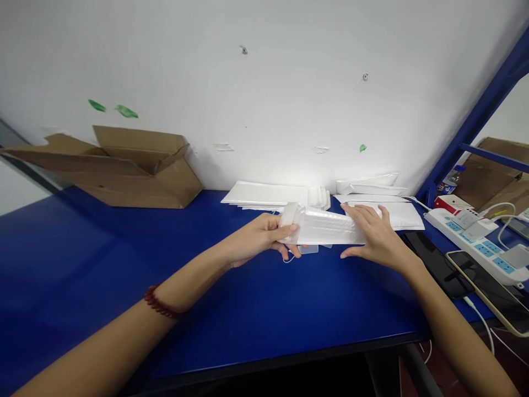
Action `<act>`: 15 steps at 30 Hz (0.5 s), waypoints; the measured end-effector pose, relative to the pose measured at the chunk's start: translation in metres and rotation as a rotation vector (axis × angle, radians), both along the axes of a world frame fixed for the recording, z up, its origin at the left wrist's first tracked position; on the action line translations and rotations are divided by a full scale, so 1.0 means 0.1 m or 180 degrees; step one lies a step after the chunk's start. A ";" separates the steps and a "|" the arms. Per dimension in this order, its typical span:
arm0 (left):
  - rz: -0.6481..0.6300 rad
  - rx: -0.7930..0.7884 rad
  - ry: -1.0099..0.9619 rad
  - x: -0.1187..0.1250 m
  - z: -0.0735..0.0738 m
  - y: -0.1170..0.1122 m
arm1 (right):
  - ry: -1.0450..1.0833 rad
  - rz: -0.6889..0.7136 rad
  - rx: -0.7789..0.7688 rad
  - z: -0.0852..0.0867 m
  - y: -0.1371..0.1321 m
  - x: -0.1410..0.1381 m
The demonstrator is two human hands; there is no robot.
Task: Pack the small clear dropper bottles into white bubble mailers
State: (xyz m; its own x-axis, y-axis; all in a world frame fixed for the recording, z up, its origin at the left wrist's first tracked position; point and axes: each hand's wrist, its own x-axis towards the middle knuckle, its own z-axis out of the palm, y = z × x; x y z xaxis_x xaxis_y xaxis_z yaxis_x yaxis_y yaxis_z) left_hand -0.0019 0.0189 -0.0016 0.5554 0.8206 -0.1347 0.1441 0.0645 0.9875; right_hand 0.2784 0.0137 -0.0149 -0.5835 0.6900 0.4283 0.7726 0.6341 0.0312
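Observation:
A narrow white padded mailer (pixel 328 226) lies between my hands, above the blue table. My left hand (pixel 262 236) pinches its clear-edged left end, thumb on top and fingers beneath. At the mailer's right end is my right hand (pixel 374 234), its fingers spread and its thumb held apart; whether it touches the mailer is hard to tell. Under the mailer, partly hidden, a small translucent piece (pixel 309 249) shows on the table. Behind it are a stack of white mailers (pixel 264 193) and, farther right, another pile of mailers (pixel 400 215).
An open cardboard box (pixel 165 182) stands on the table (pixel 206 320) at the back left, against the white wall. To the right are a power strip (pixel 475 242) with chargers and cables, a black phone (pixel 438 264), a pale-edged phone (pixel 487 286) and a bottle (pixel 452 179).

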 end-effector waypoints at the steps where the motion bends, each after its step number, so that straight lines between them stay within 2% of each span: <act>1: 0.0065 -0.0002 -0.0009 -0.02 -0.01 0.02 | -0.0052 -0.0036 -0.0137 -0.01 0.00 0.00; 5: 0.0274 -0.0172 -0.0142 -0.03 -0.11 0.07 | -0.0243 -0.0112 -0.0183 -0.05 -0.07 -0.11; 9: 0.0280 -0.0442 -0.0319 0.04 -0.18 0.06 | -0.0365 0.0179 -0.0256 -0.09 -0.19 -0.29; 15: -0.0253 -0.0795 -0.0177 0.12 -0.20 -0.04 | -0.0469 0.0562 -0.0821 -0.18 -0.25 -0.38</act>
State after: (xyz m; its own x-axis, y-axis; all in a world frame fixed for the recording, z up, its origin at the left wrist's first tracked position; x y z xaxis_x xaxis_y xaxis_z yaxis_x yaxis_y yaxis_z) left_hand 0.0103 0.0145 -0.0213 0.6289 0.7194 -0.2950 0.1046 0.2978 0.9489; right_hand 0.2404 -0.0114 -0.0324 -0.7463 0.6473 0.1550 0.6493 0.7592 -0.0445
